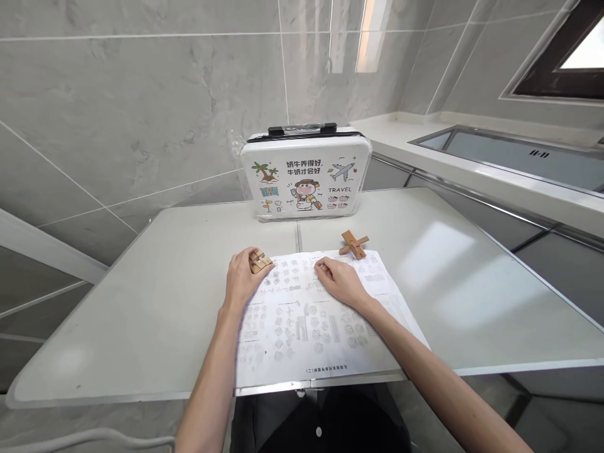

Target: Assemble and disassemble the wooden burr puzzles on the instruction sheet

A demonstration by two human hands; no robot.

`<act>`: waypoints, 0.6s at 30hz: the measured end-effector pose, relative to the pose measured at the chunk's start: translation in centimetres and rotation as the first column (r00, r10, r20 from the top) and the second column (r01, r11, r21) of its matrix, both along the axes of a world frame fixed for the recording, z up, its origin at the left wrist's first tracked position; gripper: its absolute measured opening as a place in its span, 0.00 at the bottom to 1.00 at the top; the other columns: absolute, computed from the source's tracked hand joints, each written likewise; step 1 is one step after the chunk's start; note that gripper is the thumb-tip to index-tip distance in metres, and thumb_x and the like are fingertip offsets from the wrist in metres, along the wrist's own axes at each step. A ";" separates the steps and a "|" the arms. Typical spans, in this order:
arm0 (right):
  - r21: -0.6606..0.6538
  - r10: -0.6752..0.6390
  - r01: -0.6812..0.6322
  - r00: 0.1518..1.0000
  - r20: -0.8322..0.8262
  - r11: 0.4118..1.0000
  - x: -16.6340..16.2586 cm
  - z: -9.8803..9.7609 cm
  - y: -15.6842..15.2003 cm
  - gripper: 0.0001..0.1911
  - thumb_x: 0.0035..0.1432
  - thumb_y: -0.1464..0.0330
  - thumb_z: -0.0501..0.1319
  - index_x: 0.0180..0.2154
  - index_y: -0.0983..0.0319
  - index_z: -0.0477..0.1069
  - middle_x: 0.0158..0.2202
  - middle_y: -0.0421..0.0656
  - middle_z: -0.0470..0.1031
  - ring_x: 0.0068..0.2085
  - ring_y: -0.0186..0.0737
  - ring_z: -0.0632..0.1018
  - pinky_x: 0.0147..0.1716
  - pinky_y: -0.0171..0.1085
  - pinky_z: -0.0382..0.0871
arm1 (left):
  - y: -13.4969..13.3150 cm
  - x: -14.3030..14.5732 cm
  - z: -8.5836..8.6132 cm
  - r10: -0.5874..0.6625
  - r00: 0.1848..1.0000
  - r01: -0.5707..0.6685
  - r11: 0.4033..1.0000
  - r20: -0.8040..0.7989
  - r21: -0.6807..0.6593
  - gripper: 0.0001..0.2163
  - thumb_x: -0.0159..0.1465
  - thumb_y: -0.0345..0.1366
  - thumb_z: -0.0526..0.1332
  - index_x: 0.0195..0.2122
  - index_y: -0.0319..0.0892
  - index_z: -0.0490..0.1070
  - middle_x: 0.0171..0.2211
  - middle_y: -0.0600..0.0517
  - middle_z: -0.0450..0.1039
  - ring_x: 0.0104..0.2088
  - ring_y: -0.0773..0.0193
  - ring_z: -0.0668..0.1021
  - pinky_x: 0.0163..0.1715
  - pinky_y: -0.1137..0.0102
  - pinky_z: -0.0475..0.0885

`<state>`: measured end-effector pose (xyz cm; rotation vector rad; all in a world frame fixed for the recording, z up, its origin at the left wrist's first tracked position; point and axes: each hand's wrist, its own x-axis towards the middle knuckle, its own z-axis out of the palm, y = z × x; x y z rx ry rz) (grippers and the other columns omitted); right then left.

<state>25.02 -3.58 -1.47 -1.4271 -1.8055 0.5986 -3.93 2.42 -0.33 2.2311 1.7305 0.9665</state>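
A large printed instruction sheet [311, 321] with many small diagrams lies on the white table [155, 296] in front of me. My left hand [243, 277] rests at the sheet's upper left corner with its fingers closed around small wooden puzzle pieces [260, 261]. My right hand [340, 280] lies on the upper middle of the sheet, fingers curled and pressed down on the paper. A wooden cross-shaped puzzle piece [353, 244] sits on the table just past the sheet's top edge, a little beyond my right hand.
A white tin case [306, 176] with cartoon travel pictures and a black handle stands upright at the table's back edge against the tiled wall. A counter with a steel sink [509, 151] runs along the right. The table's front edge is near my body.
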 end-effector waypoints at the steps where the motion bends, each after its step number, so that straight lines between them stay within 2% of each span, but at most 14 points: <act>1: -0.005 -0.003 0.003 1.000 -0.023 1.000 0.0 0.0 0.0 0.12 0.72 0.62 0.55 0.36 0.56 0.73 0.26 0.39 0.73 0.28 0.43 0.72 0.31 0.39 0.60 | 0.0 -0.1 -0.1 0.003 1.000 -0.003 1.000 -0.008 -0.001 0.23 0.62 0.47 0.73 0.56 0.50 0.70 0.52 0.46 0.79 0.52 0.44 0.77 0.54 0.51 0.73; 6: -0.063 -0.042 0.029 0.975 -0.220 0.998 0.2 -0.1 0.4 0.12 0.68 0.60 0.61 0.32 0.56 0.73 0.25 0.39 0.72 0.27 0.42 0.71 0.30 0.39 0.62 | 0.2 -0.2 -0.3 0.015 0.999 -0.016 1.000 -0.032 -0.022 0.26 0.63 0.50 0.71 0.58 0.48 0.68 0.55 0.44 0.78 0.56 0.41 0.76 0.55 0.49 0.72; 9: -0.143 -0.087 0.030 0.907 -0.412 0.989 0.5 -0.4 0.9 0.15 0.67 0.54 0.63 0.33 0.57 0.74 0.23 0.38 0.70 0.25 0.39 0.70 0.25 0.38 0.63 | 0.1 0.0 -0.3 0.034 0.998 -0.035 0.999 -0.046 -0.021 0.26 0.63 0.49 0.70 0.58 0.47 0.68 0.54 0.43 0.78 0.55 0.41 0.76 0.55 0.48 0.73; 11: -0.209 -0.112 -0.008 0.824 -0.555 0.978 0.7 -0.5 1.3 0.20 0.66 0.48 0.63 0.35 0.58 0.75 0.23 0.37 0.69 0.22 0.35 0.67 0.20 0.35 0.59 | 0.0 0.3 -0.2 0.043 0.997 -0.043 0.999 -0.069 0.001 0.26 0.63 0.48 0.71 0.58 0.46 0.68 0.54 0.42 0.78 0.56 0.40 0.75 0.56 0.47 0.72; 14: -0.277 -0.144 -0.106 0.653 -0.744 0.955 1.3 -0.5 2.0 0.27 0.63 0.41 0.63 0.38 0.59 0.73 0.25 0.37 0.69 0.19 0.32 0.64 0.13 0.32 0.50 | -0.3 1.0 0.2 0.049 0.995 -0.040 0.994 -0.088 0.098 0.27 0.62 0.46 0.71 0.59 0.45 0.67 0.57 0.40 0.75 0.59 0.38 0.72 0.59 0.45 0.70; 18: -0.289 -0.167 -0.217 0.450 -0.877 0.933 2.3 -0.1 2.5 0.29 0.63 0.39 0.62 0.39 0.58 0.70 0.24 0.34 0.63 0.19 0.29 0.61 0.11 0.28 0.51 | -1.4 2.8 1.1 -0.059 0.995 0.078 0.961 -0.079 0.266 0.20 0.67 0.41 0.68 0.57 0.44 0.68 0.57 0.41 0.74 0.60 0.43 0.71 0.62 0.48 0.69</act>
